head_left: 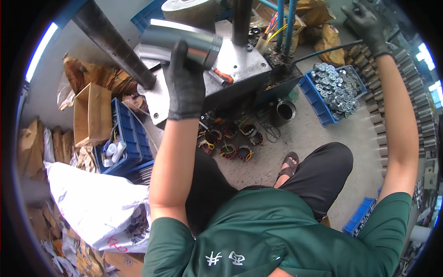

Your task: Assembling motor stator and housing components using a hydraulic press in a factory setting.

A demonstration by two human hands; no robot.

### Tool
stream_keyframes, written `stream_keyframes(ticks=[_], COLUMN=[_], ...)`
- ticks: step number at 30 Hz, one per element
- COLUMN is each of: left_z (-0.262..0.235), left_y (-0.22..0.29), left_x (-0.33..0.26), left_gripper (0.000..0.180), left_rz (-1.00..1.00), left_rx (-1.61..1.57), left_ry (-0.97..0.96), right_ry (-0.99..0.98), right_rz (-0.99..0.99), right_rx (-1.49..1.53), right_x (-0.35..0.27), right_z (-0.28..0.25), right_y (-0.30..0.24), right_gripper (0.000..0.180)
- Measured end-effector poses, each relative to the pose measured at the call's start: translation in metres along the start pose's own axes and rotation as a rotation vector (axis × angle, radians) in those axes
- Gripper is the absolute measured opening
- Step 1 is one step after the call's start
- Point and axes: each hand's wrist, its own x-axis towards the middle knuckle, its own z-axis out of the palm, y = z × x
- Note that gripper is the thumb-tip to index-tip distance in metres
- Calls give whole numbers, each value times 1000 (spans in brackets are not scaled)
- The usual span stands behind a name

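My left hand (185,87), in a black glove, grips a shiny metal cylinder (159,42) above the steel plate of a bench press (242,64). The cylinder lies tilted on its side, smeared by motion, and its open end points right. One digit of that hand lies across its near side. At the upper right my gloved right hand (364,24) is raised with its fingers apart, holding nothing that I can see. The press's long lever bar (330,49) passes behind that wrist; whether they touch is unclear. A screwdriver with an orange handle (222,75) lies on the plate.
Several wound copper-coil rings (228,151) lie on the floor under the press, near a dark metal pot (285,111). A blue crate (318,104) holds small metal parts. Stacked metal cylinders (406,87) line the right. Blue bins (134,138) and a white sack (92,198) stand left.
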Motion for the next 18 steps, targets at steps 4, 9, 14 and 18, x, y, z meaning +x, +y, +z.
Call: stream_keyframes(ticks=[4, 9, 14, 18], left_z=[2, 10, -7, 16], left_y=[-5, -12, -17, -19], left_x=[-21, -25, -24, -26], left_gripper=[51, 56, 53, 57], left_rz=[-276, -308, -295, -453], left_rx=[-157, -184, -176, -241], left_ry=[210, 92, 78, 112], right_ry=[54, -354, -378, -368], right_rz=[-766, -470, -428, -439], right_rx=[-375, -312, 424, 514], right_x=[-49, -141, -137, -115], right_z=[-19, -37, 12, 68], right_y=[41, -57, -209, -250], right_gripper=[54, 57, 71, 102])
